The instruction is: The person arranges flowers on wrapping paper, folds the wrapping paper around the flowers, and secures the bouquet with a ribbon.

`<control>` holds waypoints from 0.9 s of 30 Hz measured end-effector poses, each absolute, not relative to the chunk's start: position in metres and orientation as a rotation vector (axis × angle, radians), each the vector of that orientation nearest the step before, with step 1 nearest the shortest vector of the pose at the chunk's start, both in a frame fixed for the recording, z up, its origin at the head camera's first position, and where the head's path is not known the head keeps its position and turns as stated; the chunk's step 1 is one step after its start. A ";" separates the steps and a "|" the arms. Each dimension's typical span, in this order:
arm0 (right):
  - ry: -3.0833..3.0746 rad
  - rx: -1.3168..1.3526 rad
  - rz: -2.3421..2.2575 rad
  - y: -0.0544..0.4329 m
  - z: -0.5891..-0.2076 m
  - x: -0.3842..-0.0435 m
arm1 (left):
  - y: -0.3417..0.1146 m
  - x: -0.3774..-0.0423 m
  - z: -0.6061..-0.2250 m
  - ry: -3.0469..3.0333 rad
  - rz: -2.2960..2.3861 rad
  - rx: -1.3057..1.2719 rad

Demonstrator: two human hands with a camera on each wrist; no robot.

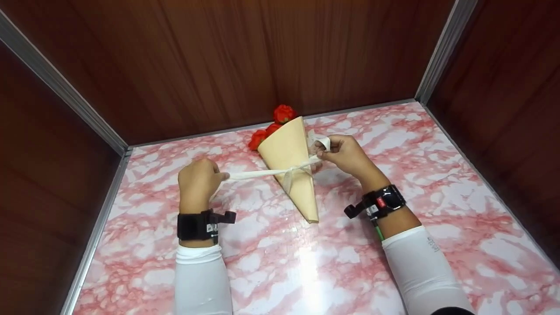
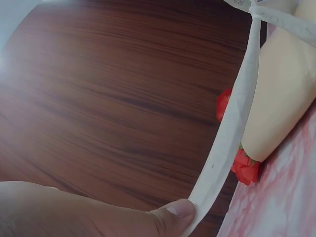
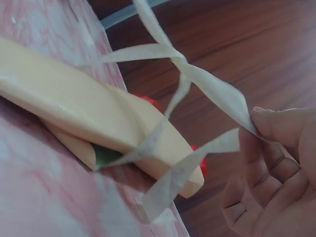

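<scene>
A bouquet of red flowers (image 1: 284, 113) wrapped in a cream paper cone (image 1: 286, 151) lies on the table, its narrow end toward me. Around the cone runs a white ribbon (image 1: 256, 174), crossed into a loose knot that stands off the paper in the right wrist view. My left hand (image 1: 197, 181) pinches one ribbon end between thumb and fingers, left of the bouquet. On the other side my right hand (image 1: 345, 153) pinches the other length, and its loose tail (image 3: 173, 180) hangs beside the paper. Between the hands the ribbon stretches nearly straight.
The pink and white marbled table (image 1: 262, 271) extends around the bouquet. Dark wooden panels (image 1: 218, 65) with metal edging enclose the back and both sides. Each wrist wears a black strapped camera (image 1: 383, 203).
</scene>
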State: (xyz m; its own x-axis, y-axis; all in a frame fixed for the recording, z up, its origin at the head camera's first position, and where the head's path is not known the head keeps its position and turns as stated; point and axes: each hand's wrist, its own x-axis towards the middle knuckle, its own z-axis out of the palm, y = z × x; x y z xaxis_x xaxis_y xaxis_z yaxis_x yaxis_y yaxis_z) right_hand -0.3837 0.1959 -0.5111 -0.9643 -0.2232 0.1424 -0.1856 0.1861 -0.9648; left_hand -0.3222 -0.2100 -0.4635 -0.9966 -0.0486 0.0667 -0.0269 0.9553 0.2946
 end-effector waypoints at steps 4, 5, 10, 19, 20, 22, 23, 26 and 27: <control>2.534 -0.393 -1.775 0.215 -0.512 -0.387 | -0.218 -0.330 -0.479 -3.123 -0.483 0.081; 2.559 -0.390 -1.734 0.219 -0.512 -0.388 | -0.220 -0.332 -0.483 -3.146 -0.497 0.095; 2.568 -0.311 -1.645 0.243 -0.514 -0.391 | -0.228 -0.339 -0.499 -3.241 -0.552 0.186; 2.592 -0.188 -1.424 0.267 -0.526 -0.394 | -0.233 -0.346 -0.514 -3.337 -0.554 0.369; 2.601 -0.177 -1.380 0.269 -0.527 -0.394 | -0.233 -0.346 -0.515 -3.343 -0.556 0.385; 2.613 -0.156 -1.305 0.275 -0.529 -0.395 | -0.234 -0.347 -0.516 -3.357 -0.566 0.412; 2.615 -0.145 -1.279 0.278 -0.530 -0.395 | -0.235 -0.347 -0.517 -3.363 -0.573 0.423; 2.568 -0.094 -1.303 0.287 -0.532 -0.395 | -0.236 -0.348 -0.517 -3.376 -0.583 0.439; 2.543 -0.068 -1.326 0.291 -0.532 -0.394 | -0.237 -0.348 -0.517 -3.380 -0.584 0.444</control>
